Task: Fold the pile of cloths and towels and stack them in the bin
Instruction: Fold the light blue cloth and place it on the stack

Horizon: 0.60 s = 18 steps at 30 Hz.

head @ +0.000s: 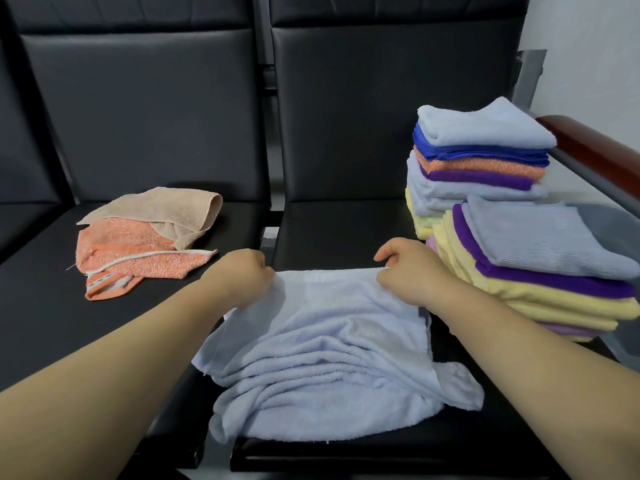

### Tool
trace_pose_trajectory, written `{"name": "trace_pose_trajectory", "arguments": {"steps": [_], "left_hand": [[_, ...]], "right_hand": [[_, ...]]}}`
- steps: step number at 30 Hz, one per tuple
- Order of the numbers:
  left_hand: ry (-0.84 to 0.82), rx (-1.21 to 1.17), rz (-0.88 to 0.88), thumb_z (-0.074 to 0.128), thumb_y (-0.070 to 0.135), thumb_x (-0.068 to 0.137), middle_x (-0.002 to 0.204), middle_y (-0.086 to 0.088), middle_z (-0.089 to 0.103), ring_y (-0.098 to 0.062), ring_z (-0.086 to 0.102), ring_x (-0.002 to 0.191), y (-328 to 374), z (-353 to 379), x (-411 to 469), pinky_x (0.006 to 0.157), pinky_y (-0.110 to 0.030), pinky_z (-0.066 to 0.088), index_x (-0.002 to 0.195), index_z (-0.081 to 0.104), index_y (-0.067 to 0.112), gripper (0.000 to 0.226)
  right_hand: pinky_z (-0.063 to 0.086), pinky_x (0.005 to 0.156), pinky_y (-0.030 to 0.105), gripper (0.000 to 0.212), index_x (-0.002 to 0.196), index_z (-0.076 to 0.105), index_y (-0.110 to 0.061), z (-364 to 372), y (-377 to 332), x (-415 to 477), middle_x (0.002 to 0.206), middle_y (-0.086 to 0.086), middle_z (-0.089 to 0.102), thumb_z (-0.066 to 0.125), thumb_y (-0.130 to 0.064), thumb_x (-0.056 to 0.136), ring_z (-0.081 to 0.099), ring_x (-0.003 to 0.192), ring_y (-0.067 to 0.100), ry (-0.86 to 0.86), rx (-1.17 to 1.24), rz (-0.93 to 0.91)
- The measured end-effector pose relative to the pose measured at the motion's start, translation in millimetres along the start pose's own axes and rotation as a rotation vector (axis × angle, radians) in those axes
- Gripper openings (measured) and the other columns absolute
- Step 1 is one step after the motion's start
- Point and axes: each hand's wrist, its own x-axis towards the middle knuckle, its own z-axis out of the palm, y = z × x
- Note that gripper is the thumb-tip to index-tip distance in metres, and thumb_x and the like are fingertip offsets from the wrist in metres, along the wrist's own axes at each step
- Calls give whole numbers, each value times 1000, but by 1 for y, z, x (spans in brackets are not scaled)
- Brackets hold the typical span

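Note:
A pale blue towel (322,362) lies rumpled on the black seat in front of me. My left hand (242,275) grips its far left corner and my right hand (408,271) pinches its far right corner, holding the far edge taut between them. On the left seat lie an unfolded beige cloth (166,211) and an orange towel (138,252). To the right stand two stacks of folded cloths: a tall back stack (481,154) and a nearer stack (540,261) that sits in a grey bin (609,223).
The black padded seats (332,230) have a gap between them. A wooden armrest (595,147) on a metal frame runs along the right side behind the stacks. The seat's front edge lies just below the towel.

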Motion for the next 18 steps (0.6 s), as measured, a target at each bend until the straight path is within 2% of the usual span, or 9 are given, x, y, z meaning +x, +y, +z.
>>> {"name": "trace_pose_trajectory", "arguments": {"steps": [2, 5, 6, 9, 11, 13, 15, 17, 18], "left_hand": [[14, -16, -4, 48, 24, 98, 77, -5, 57, -20, 51, 69, -1, 2, 2, 57, -31, 34, 73, 52, 13, 27], [7, 8, 2, 49, 25, 97, 79, -4, 58, -20, 53, 72, -2, 5, 4, 59, -32, 36, 75, 52, 14, 25], [5, 18, 10, 49, 26, 97, 80, -3, 59, -20, 54, 72, -1, 5, 5, 59, -32, 36, 77, 53, 15, 23], [15, 12, 51, 54, 34, 96, 83, 1, 62, -18, 58, 76, 0, 7, 5, 63, -34, 45, 86, 56, 20, 18], [17, -47, 88, 58, 42, 93, 84, 3, 65, -18, 61, 78, 1, 10, 7, 70, -38, 53, 88, 58, 22, 21], [-18, -96, 143, 63, 48, 90, 84, 3, 65, -19, 62, 79, 3, 10, 9, 73, -40, 53, 86, 57, 24, 26], [-66, -77, 208, 64, 48, 92, 84, 3, 64, -18, 61, 79, 5, 11, 11, 71, -38, 50, 84, 57, 23, 27], [-92, -68, 246, 60, 42, 97, 82, 1, 62, -19, 58, 76, 6, 13, 12, 68, -37, 47, 83, 55, 21, 26], [-87, -79, 254, 57, 40, 99, 81, -1, 61, -19, 56, 74, 5, 14, 14, 68, -37, 45, 83, 53, 20, 27]], "right_hand": [[41, 75, 17, 29, 115, 63, -26, 0, 0, 3, 104, -4, 65, 61, -7, 93, 60, 95, 14, 22, -69, 3], [44, 108, 37, 17, 101, 65, -19, 2, -2, 5, 100, 0, 68, 56, -7, 93, 63, 100, 19, 43, -150, 29], [42, 112, 41, 15, 97, 67, -17, 3, -2, 6, 99, 3, 69, 56, -8, 94, 65, 102, 21, 46, -165, 45], [39, 117, 45, 11, 98, 68, -15, 6, -3, 11, 101, 9, 72, 58, -18, 96, 65, 112, 24, 36, -174, 88], [37, 118, 46, 18, 102, 70, -12, 9, -2, 13, 103, 11, 73, 57, -25, 97, 63, 118, 25, 27, -182, 109], [41, 116, 45, 24, 104, 70, -10, 11, 0, 16, 101, 12, 72, 55, -27, 98, 61, 122, 26, 27, -218, 123], [50, 102, 39, 21, 103, 68, -11, 12, 1, 18, 90, 7, 64, 52, -26, 100, 58, 123, 26, 23, -260, 131], [48, 77, 32, 16, 98, 62, -14, 13, 3, 21, 84, 1, 56, 49, -23, 102, 59, 109, 22, 19, -294, 134], [43, 71, 31, 15, 96, 59, -14, 14, 3, 23, 82, 0, 54, 48, -21, 102, 57, 96, 20, 21, -304, 137]]}}
